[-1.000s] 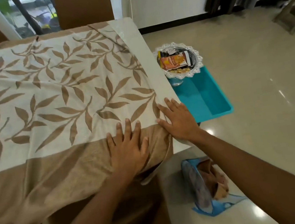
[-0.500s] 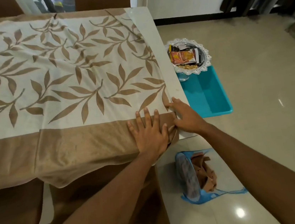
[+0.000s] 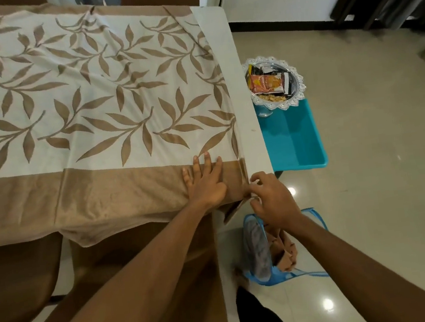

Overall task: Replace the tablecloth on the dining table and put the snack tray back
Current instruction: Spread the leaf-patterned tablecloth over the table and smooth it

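1. My left hand (image 3: 205, 184) lies flat and open, palm down, on the tan border of the cream tablecloth with brown leaf print (image 3: 86, 104).
2. My right hand (image 3: 269, 194), just right of the left, has its fingers curled at the cloth's corner by the table edge; it looks like a pinch on the fabric, but I cannot tell for sure.
3. Bare strip of white dining table (image 3: 233, 78) shows ahead of my right hand, so the cloth sits short on that side.
4. Round silver snack tray with lace rim (image 3: 274, 83) is ahead and right of my right hand, off the table, resting on a teal plastic tub (image 3: 294, 137).
5. Risk: tugging the corner while the left palm pins the cloth could bunch it or drag it askew.
6. Blue mesh bag holding brown fabric (image 3: 271, 252) sits on the floor under my right forearm; stepping on it could trip me.
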The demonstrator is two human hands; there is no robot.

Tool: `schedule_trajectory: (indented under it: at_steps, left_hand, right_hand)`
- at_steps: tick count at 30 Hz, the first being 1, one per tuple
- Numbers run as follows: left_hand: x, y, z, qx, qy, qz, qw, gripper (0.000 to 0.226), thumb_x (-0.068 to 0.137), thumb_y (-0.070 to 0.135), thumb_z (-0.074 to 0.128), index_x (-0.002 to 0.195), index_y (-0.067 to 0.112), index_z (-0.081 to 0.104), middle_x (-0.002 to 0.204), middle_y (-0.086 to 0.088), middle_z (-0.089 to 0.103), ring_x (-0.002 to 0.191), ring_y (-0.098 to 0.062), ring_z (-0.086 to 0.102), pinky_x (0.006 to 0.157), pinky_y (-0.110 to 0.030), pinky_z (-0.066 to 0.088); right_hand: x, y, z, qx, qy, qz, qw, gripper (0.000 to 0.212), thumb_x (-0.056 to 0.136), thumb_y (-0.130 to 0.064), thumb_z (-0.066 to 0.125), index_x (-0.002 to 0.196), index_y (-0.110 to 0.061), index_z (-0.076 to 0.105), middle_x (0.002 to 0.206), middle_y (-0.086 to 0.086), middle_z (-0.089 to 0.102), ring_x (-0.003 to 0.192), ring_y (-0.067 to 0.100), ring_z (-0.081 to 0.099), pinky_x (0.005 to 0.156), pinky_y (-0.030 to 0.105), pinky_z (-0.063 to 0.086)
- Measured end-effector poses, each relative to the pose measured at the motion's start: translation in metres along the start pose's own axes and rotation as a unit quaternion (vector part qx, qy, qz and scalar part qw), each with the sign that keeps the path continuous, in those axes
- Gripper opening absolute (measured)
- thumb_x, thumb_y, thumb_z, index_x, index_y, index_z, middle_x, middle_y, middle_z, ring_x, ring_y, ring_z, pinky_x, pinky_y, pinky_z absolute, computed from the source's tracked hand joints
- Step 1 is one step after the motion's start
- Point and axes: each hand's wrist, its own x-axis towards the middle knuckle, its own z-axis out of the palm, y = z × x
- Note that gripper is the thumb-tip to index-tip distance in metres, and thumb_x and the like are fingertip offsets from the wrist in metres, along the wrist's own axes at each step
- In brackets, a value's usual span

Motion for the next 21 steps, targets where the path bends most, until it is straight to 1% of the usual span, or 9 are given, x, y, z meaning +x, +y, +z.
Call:
schedule_trajectory:
  at_steps: [2,5,8,10,12,13,15,17,21]
  left_hand:
    - [0.001,0.011,0.007,0.001,0.002,-0.024,1.0,0.069,0.105,0.044,0.034,0.159,0.035,-0.008,0.163,0.001,-0.031,0.146,-0.026,-0.036,0.106,-0.048,-0.031]
    - [-0.002,0.035,0.02,0.002,-0.003,-0.042,0.999,0.072,0.104,0.046,0.034,0.158,0.036,-0.013,0.16,0.0,-0.035,0.145,-0.027,-0.037,0.112,-0.055,-0.026]
    - [0.0,0.048,0.025,-0.01,-0.016,-0.055,0.998,0.075,0.102,0.043,0.037,0.157,0.037,-0.015,0.159,0.0,-0.038,0.145,-0.027,-0.038,0.112,-0.056,-0.026]
    - [-0.001,0.049,0.021,-0.05,-0.016,-0.067,0.996,0.077,0.102,0.041,0.039,0.158,0.035,-0.014,0.161,0.002,-0.034,0.146,-0.024,-0.035,0.114,-0.053,-0.026]
    - [-0.007,0.046,0.015,-0.124,0.001,-0.064,0.99,0.076,0.103,0.043,0.042,0.159,0.032,-0.007,0.166,0.004,-0.018,0.152,-0.021,-0.023,0.116,-0.049,-0.021]
    - [-0.013,0.043,0.011,-0.195,0.015,-0.061,0.979,0.074,0.103,0.042,0.045,0.16,0.032,0.0,0.169,0.002,-0.004,0.155,-0.023,-0.009,0.12,-0.05,-0.012]
    - [-0.026,0.036,-0.001,-0.376,0.048,-0.065,0.923,0.064,0.103,0.033,0.051,0.159,0.03,0.021,0.162,-0.001,0.03,0.149,-0.025,0.027,0.122,-0.05,0.024]
    - [-0.039,0.021,-0.014,-0.455,0.082,-0.08,0.883,0.048,0.103,0.026,0.053,0.15,0.025,0.042,0.145,0.0,0.05,0.134,-0.02,0.048,0.108,-0.039,0.046]
    - [-0.05,-0.014,-0.031,-0.405,0.179,-0.113,0.89,0.028,0.102,0.022,0.055,0.129,0.018,0.063,0.125,0.003,0.064,0.118,-0.015,0.058,0.102,-0.029,0.049]
  right_hand:
    - [-0.005,0.021,-0.005,0.005,0.002,0.031,1.0,0.013,0.086,-0.014,0.067,0.098,-0.017,0.07,0.109,0.002,0.058,0.096,0.017,0.05,0.075,0.034,0.052]
    - [-0.001,0.045,-0.009,-0.001,0.001,0.01,1.0,0.004,0.086,-0.016,0.065,0.085,-0.015,0.069,0.099,0.001,0.056,0.091,0.018,0.049,0.069,0.035,0.05]
    - [0.02,0.047,-0.016,0.055,0.026,-0.013,0.998,0.012,0.082,-0.019,0.059,0.08,-0.014,0.069,0.095,0.002,0.059,0.089,0.016,0.05,0.07,0.033,0.046]
    - [0.043,0.035,-0.02,0.106,0.041,-0.014,0.993,0.02,0.085,-0.025,0.054,0.088,-0.013,0.07,0.1,0.002,0.06,0.091,0.014,0.049,0.075,0.026,0.044]
    - [0.069,0.022,-0.019,0.124,-0.002,-0.02,0.992,0.029,0.094,-0.032,0.052,0.11,-0.015,0.069,0.118,0.004,0.061,0.104,0.016,0.051,0.088,0.024,0.044]
    - [0.081,0.018,-0.015,0.104,-0.041,-0.033,0.993,0.034,0.098,-0.035,0.052,0.124,-0.018,0.066,0.133,0.005,0.058,0.117,0.019,0.05,0.099,0.03,0.043]
    - [0.101,0.018,-0.008,0.035,-0.106,-0.056,0.992,0.046,0.101,-0.046,0.047,0.141,-0.024,0.055,0.151,0.005,0.048,0.134,0.025,0.043,0.111,0.045,0.038]
    - [0.112,0.022,-0.007,-0.012,-0.108,-0.057,0.992,0.05,0.1,-0.052,0.041,0.138,-0.025,0.057,0.146,0.004,0.051,0.127,0.028,0.048,0.103,0.05,0.044]
    - [0.118,0.032,-0.018,-0.048,-0.04,-0.009,0.998,0.038,0.097,-0.044,0.049,0.122,-0.019,0.063,0.122,0.006,0.06,0.105,0.03,0.057,0.084,0.044,0.051]
